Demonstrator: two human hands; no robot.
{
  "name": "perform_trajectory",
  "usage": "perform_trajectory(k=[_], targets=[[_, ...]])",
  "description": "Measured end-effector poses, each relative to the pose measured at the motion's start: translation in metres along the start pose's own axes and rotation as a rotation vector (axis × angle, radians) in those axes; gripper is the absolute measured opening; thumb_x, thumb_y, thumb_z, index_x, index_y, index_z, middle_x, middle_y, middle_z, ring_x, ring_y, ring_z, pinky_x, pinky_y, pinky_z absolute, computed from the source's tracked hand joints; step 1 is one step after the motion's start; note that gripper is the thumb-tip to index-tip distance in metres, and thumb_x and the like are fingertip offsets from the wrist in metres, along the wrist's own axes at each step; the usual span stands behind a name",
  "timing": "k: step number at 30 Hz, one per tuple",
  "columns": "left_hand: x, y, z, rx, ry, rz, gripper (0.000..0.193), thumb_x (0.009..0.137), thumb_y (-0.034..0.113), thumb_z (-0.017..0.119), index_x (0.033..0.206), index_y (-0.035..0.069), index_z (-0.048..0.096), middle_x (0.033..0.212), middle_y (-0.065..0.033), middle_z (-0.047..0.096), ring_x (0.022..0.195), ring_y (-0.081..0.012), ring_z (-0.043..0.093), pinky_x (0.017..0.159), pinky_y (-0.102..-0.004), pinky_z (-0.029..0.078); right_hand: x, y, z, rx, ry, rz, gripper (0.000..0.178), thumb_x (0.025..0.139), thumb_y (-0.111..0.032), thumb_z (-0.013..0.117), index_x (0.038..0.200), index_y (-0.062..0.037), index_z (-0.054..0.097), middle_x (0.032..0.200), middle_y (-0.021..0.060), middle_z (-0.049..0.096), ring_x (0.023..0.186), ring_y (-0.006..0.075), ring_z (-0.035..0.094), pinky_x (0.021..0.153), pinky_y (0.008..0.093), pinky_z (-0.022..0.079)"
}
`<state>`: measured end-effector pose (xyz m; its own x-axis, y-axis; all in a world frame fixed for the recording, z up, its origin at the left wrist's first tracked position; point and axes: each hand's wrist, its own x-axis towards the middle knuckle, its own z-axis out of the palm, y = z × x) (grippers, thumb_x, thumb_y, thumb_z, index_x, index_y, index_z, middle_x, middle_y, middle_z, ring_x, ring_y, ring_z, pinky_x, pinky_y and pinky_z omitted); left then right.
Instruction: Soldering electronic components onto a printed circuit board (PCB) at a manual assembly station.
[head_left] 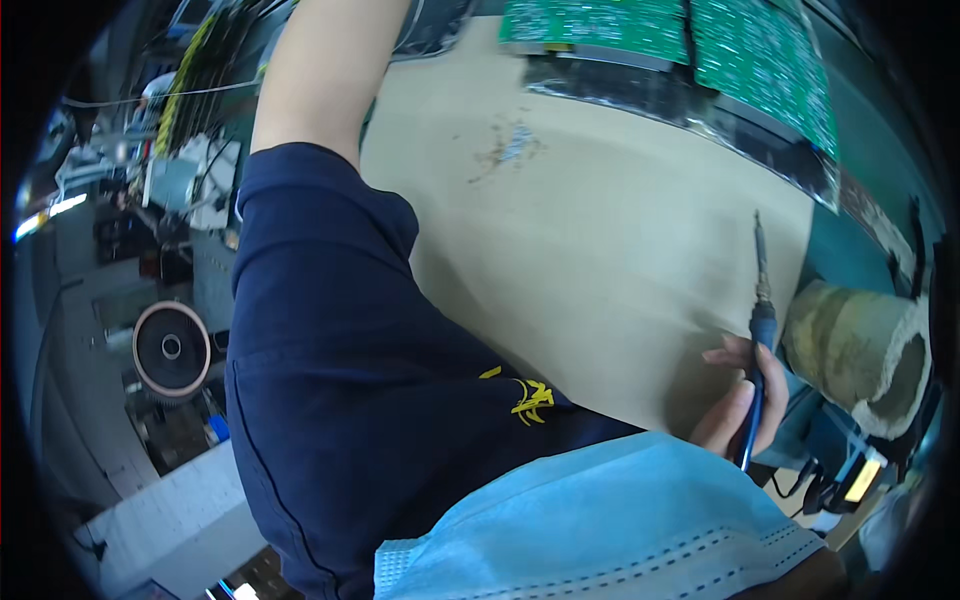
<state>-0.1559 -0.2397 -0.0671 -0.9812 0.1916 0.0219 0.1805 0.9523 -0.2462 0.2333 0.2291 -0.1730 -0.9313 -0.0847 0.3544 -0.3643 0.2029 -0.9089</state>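
Observation:
My right hand (728, 412), at the lower right, grips a soldering iron (763, 325) by its blue handle. The thin metal tip points away from me, over the tan work surface (620, 240). Two green circuit boards (608, 30) (768, 75) lie side by side at the far edge, beyond the iron's tip and apart from it. My left arm (325, 80) stretches forward past the top edge of the picture, so my left hand is out of sight. Small bits of debris (515, 145) are scattered on the surface between the arm and the boards.
A stained, hollow cardboard-like cylinder (845, 345) lies right of my right hand. Dark shiny strips (610, 85) border the boards' near side. A round dark reel-like object with a pale rim (172, 348) stands at far left. My blue mask (600, 510) covers the lower middle.

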Motion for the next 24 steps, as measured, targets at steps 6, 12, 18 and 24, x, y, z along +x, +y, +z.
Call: perform_trajectory(k=[6,12,18,24], targets=[[-0.143,-0.131,0.052,0.165,-0.139,-0.456,0.043,0.083,0.032,0.063,0.095,-0.007,0.075,0.101,-0.0307,0.072,0.098,-0.0421,0.071,0.087,-0.0483,0.055,0.000,0.002,0.002,-0.031,-0.014,-0.002,0.040,0.106,-0.020,0.046,0.134,0.0076,0.052,0.105,0.0258,0.069,0.083,0.0279,0.068,0.084,0.0412,0.052],[-0.208,-0.148,0.094,0.011,-0.338,-0.739,0.090,0.077,0.078,0.067,0.105,-0.006,0.076,0.115,-0.0298,0.071,0.109,-0.0407,0.070,0.096,-0.0452,0.053,0.001,0.006,0.004,-0.060,0.020,0.011,0.041,0.105,-0.020,0.047,0.134,0.0083,0.053,0.106,0.0239,0.070,0.083,0.0272,0.068,0.086,0.0412,0.052],[-0.194,-0.138,0.116,0.032,-0.274,-0.766,0.087,0.079,0.076,0.068,0.114,-0.003,0.073,0.111,-0.0238,0.071,0.107,-0.0344,0.067,0.091,-0.0434,0.052,0.001,0.010,0.002,-0.081,0.036,0.017,0.039,0.105,-0.017,0.046,0.135,0.0084,0.053,0.105,0.0239,0.070,0.081,0.0263,0.069,0.087,0.0411,0.052],[-0.207,-0.121,0.108,-0.246,-0.102,-0.809,0.080,0.082,0.072,0.068,0.119,0.001,0.072,0.101,-0.0174,0.071,0.097,-0.0276,0.066,0.082,-0.0409,0.052,0.001,0.011,0.001,-0.057,0.024,0.002,0.038,0.105,-0.016,0.046,0.133,0.0089,0.053,0.104,0.0245,0.070,0.081,0.0261,0.069,0.085,0.0399,0.052]])
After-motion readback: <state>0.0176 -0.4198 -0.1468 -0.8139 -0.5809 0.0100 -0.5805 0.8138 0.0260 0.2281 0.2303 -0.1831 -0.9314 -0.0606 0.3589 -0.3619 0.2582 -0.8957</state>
